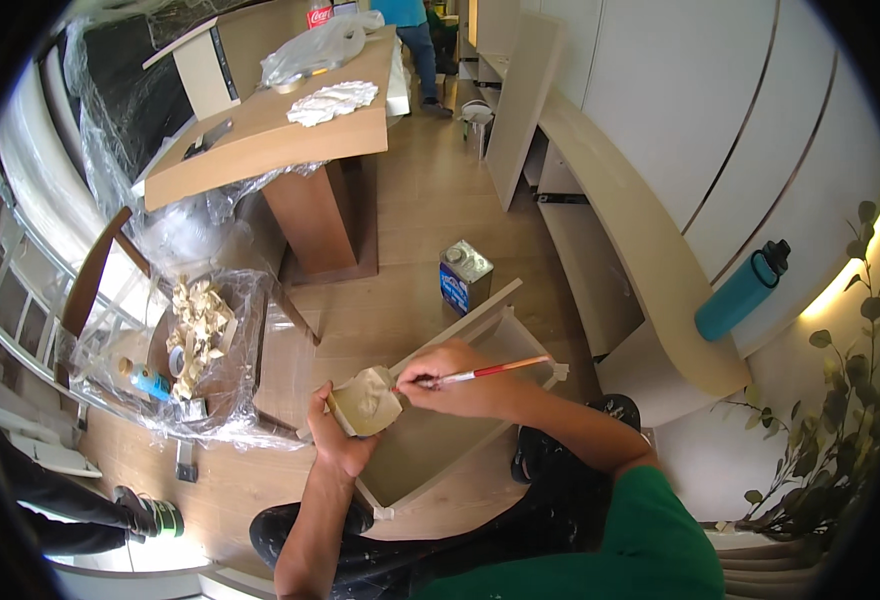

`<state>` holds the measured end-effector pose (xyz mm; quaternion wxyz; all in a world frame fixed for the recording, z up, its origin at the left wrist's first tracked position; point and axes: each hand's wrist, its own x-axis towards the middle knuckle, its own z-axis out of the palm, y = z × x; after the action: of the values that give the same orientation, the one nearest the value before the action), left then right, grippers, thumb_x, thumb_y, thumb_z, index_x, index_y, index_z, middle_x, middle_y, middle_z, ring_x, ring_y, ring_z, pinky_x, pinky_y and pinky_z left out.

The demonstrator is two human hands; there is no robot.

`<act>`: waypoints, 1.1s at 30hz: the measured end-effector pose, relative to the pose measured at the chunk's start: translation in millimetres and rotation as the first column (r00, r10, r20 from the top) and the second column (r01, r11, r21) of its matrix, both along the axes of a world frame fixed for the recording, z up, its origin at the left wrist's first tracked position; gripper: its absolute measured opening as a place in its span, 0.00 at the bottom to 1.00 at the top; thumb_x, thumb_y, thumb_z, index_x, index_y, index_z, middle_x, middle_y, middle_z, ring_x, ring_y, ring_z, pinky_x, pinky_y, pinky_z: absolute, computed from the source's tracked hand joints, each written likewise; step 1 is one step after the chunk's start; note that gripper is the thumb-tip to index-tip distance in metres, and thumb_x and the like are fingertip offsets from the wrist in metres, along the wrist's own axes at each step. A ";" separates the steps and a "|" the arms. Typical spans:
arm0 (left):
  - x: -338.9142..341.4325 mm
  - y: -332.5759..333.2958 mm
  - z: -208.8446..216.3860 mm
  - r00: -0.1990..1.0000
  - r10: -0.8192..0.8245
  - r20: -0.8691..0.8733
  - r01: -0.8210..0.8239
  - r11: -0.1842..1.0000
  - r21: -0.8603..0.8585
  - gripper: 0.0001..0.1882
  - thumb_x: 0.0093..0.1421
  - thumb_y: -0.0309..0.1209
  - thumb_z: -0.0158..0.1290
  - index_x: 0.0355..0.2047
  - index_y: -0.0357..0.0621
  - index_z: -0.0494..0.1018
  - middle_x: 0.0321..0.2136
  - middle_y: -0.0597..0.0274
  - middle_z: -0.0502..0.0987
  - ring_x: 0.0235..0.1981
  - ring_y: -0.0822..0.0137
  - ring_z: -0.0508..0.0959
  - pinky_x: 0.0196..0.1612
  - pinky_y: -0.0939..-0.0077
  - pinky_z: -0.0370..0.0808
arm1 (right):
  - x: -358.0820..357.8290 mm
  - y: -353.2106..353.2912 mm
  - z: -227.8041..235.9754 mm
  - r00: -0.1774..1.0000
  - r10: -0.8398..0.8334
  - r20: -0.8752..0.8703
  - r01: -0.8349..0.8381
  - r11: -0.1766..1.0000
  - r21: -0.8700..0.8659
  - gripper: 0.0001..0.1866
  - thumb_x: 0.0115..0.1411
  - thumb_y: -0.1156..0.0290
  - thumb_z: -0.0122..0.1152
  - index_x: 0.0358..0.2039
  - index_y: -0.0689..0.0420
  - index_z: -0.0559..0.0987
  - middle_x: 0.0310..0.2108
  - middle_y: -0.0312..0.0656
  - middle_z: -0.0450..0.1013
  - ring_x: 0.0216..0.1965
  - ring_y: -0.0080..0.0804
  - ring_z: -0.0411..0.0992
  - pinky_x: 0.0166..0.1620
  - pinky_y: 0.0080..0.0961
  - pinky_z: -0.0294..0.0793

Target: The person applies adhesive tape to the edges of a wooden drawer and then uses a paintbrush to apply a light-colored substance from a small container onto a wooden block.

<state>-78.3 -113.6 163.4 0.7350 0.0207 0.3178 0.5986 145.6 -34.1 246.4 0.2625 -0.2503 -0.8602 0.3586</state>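
My left hand (pixel 338 437) is wrapped round a small tub (pixel 365 400) lined with pale, crinkled material, with cream paint or similar inside. Close to the tub's right rim, my right hand (pixel 445 375) grips a thin paintbrush (pixel 500 368) with a red and white handle that points right. The brush's tip is hidden by my fingers. Beneath both hands a beige drawer (pixel 430 450) lies on the floor, with bits of tape at its corners. My right forearm crosses over it.
A metal can (pixel 465 275) stands beyond the drawer. To the left, a plastic-wrapped chair (pixel 190 360) bears crumpled masking paper. Cardboard covers a table (pixel 260 150) at the back left. A teal bottle (pixel 743 290) rests on the curved cabinet top at right. Other people stand far back and lower left.
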 end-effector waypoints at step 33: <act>-1.6 -0.2 2.6 0.990 -0.014 0.137 0.024 0.997 -0.074 0.35 0.68 0.55 0.40 0.61 0.40 0.69 0.58 0.47 0.75 0.57 0.48 0.75 0.60 0.48 0.70 | -14.3 2.8 -27.3 0.995 -0.092 -0.044 0.069 0.920 -0.385 0.09 0.65 0.73 0.68 0.40 0.67 0.86 0.30 0.39 0.83 0.31 0.18 0.78 0.34 0.15 0.75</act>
<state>-79.9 -113.8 166.0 0.7609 -0.0451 0.2887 0.5793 131.2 -31.3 219.1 0.2490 -0.3209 -0.7540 0.5162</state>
